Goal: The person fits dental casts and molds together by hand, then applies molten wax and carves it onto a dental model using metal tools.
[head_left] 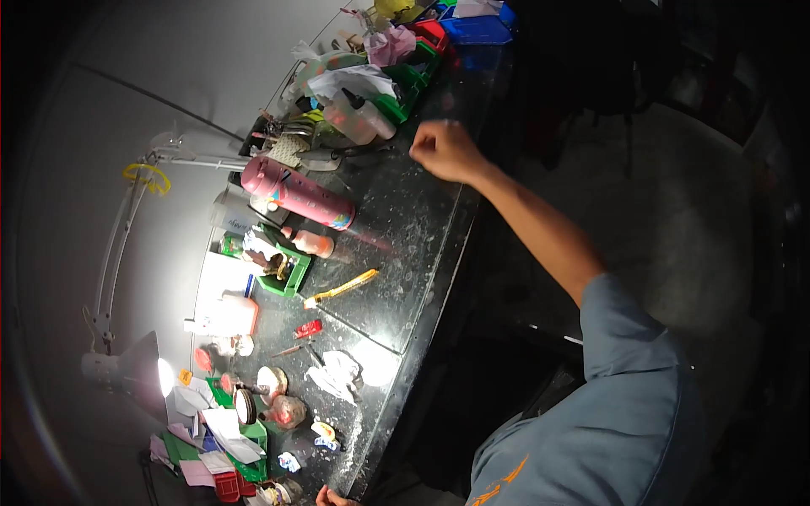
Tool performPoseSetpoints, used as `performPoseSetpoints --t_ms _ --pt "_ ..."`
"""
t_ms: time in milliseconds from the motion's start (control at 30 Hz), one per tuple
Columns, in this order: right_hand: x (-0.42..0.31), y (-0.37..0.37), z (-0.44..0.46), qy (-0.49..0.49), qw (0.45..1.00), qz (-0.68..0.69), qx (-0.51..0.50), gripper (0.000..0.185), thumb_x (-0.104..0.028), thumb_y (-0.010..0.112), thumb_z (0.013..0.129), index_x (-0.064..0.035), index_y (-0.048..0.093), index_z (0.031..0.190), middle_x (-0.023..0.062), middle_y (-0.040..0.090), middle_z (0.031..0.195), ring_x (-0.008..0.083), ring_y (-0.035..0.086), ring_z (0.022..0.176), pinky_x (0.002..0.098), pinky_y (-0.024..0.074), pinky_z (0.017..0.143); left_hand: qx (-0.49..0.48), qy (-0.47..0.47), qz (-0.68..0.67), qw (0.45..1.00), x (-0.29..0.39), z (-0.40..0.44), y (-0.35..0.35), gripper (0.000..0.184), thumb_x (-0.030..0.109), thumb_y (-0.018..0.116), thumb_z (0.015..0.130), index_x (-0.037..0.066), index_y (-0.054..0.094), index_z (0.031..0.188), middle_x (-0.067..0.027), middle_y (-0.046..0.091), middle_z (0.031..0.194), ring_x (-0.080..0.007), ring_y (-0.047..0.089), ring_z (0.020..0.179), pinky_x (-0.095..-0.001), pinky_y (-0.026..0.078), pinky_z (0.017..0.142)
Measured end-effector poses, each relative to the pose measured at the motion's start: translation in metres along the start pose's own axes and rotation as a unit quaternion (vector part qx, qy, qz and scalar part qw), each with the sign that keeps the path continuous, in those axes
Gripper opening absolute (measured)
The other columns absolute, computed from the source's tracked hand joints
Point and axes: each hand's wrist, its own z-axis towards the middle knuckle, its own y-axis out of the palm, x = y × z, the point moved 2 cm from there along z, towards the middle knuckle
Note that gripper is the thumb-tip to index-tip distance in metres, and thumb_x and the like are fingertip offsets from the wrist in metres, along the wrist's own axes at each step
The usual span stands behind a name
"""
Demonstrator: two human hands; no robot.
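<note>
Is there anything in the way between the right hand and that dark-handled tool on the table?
Nothing visible: only bare dark tabletop shows between the right hand and the near end of the dark-handled tool. The translucent bottle is off to one side.

From my end, I see a dark-handled tool (pixel 325 159) lying flat on the desk (pixel 401 215), its broad greyish blade toward the wall side and its handle pointing toward the right hand (pixel 443 152), apart from it. Just past that handle I have two translucent bottles (pixel 377 121) standing side by side, pale, with narrow tops. Nearest the left hand (pixel 333 497), I make out a crumpled white-and-blue scrap (pixel 289 461), resting loose.
</note>
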Motion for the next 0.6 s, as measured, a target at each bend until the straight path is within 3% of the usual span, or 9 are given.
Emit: performPoseSetpoints --t_ms 67,133,167,267,300,500,600 --pt "0.051 -0.007 0.042 0.013 0.998 -0.031 0.052 0.010 -0.013 0.074 0.074 -0.0042 0.069 0.076 0.0146 0.072 0.076 0.0278 0.072 0.073 0.0383 0.0560 0.067 0.009 -0.004 -0.010 1.000 -0.020 0.003 0.005 0.013 0.012 0.069 0.090 0.004 0.077 0.097 -0.0204 0.072 0.091 -0.0293 0.066 0.083 -0.0370 0.054 0.080" --pt "0.079 -0.014 0.072 -0.026 0.991 -0.106 0.078 0.013 -0.012 0.076 0.078 -0.0028 0.068 0.083 0.0100 0.071 0.076 0.0203 0.071 0.072 0.0344 0.0544 0.064 0.021 -0.020 0.011 1.000 -0.011 0.004 0.006 0.013 0.011 0.069 0.091 0.005 0.077 0.098 -0.0207 0.072 0.090 -0.0291 0.066 0.081 -0.0371 0.054 0.079" --pt "0.091 -0.015 0.084 0.009 0.995 -0.085 0.046 0.022 -0.012 0.077 0.076 -0.0058 0.070 0.096 0.0097 0.071 0.077 0.0228 0.071 0.074 0.0366 0.0548 0.066 0.019 -0.005 0.017 1.000 -0.013 0.007 0.006 0.012 0.011 0.069 0.090 0.005 0.078 0.098 -0.0208 0.072 0.090 -0.0291 0.066 0.080 -0.0373 0.054 0.078" --pt "0.082 -0.016 0.093 -0.040 0.992 -0.119 0.022 0.039 -0.013 0.076 0.075 -0.0122 0.068 0.113 0.0096 0.071 0.078 0.0271 0.071 0.072 0.0387 0.0551 0.066 0.023 0.018 0.031 0.999 -0.018 0.010 0.009 0.011 0.009 0.070 0.090 0.006 0.078 0.096 -0.0207 0.072 0.088 -0.0291 0.066 0.079 -0.0379 0.054 0.076" --pt "0.081 -0.014 0.092 -0.013 0.990 -0.141 -0.008 0.053 -0.014 0.075 0.074 -0.0180 0.064 0.126 0.0093 0.071 0.084 0.0297 0.071 0.080 0.0413 0.0555 0.071 0.030 0.013 0.034 0.999 -0.010 0.008 0.010 0.011 0.009 0.070 0.090 0.006 0.078 0.095 -0.0207 0.072 0.088 -0.0290 0.066 0.079 -0.0380 0.055 0.076" --pt "0.073 -0.013 0.088 -0.003 0.976 -0.208 -0.068 0.053 -0.015 0.075 0.075 -0.0178 0.064 0.127 0.0085 0.069 0.096 0.0290 0.069 0.095 0.0436 0.0544 0.083 0.027 0.042 0.031 0.998 -0.006 0.009 0.011 0.009 0.008 0.070 0.090 0.005 0.078 0.092 -0.0199 0.071 0.084 -0.0283 0.066 0.077 -0.0377 0.055 0.075" --pt "0.074 -0.016 0.089 -0.011 0.983 -0.169 -0.070 0.045 -0.016 0.075 0.074 -0.0168 0.069 0.119 0.0077 0.069 0.093 0.0283 0.069 0.091 0.0418 0.0550 0.079 0.045 0.062 0.044 0.996 -0.005 0.007 0.013 0.010 0.007 0.069 0.089 0.005 0.078 0.091 -0.0185 0.072 0.083 -0.0277 0.066 0.076 -0.0375 0.055 0.074"
